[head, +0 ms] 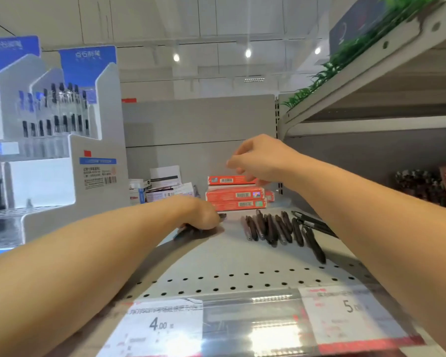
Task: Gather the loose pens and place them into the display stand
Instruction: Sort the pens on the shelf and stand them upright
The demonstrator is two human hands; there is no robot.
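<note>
On a perforated grey store shelf (229, 256), a person's left hand (204, 215) rests low, its grip curled over several dark pens (188, 231) whose ends poke out on either side of the fist. The right hand (258, 158) hangs in the air above a stack of orange boxes (234, 195), its grip loosely bent and holding nothing. Between the forearms, a row of loose dark pens (276, 228) lies side by side on the shelf. The white display stand (98, 161), already carrying upright pens, sits at the left. Price tags (160, 325) line the shelf's front edge.
</note>
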